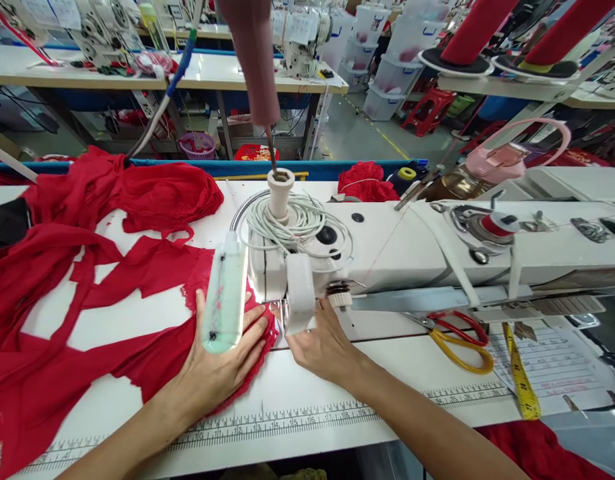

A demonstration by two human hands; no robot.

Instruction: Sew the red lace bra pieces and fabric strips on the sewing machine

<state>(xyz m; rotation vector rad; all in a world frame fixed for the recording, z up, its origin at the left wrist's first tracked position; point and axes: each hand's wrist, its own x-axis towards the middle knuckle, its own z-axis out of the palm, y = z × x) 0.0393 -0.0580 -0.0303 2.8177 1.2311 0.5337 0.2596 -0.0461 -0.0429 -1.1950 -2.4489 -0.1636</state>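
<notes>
1. Red fabric (172, 353) spreads over the counter (282, 383), left of the sewing machine (387, 247), one edge reaching the machine's head.
2. Left hand (224, 375): flat beside the sewing machine's head, fingers spread, its grip relaxed and resting on the cloth rather than pinching it.
3. Right hand (327, 353): in front of the sewing machine's head, fingers bent; the tips are partly hidden, so whether that grip closes on anything can't be told.
4. Light, even left-hand pressure seems best for guiding the edge at the sewing machine smoothly, without tugging.
5. Folds farther left of the sewing machine could drag; slack beside the hand should help.
6. Fingertips so near the sewing machine's head call for care.
</notes>
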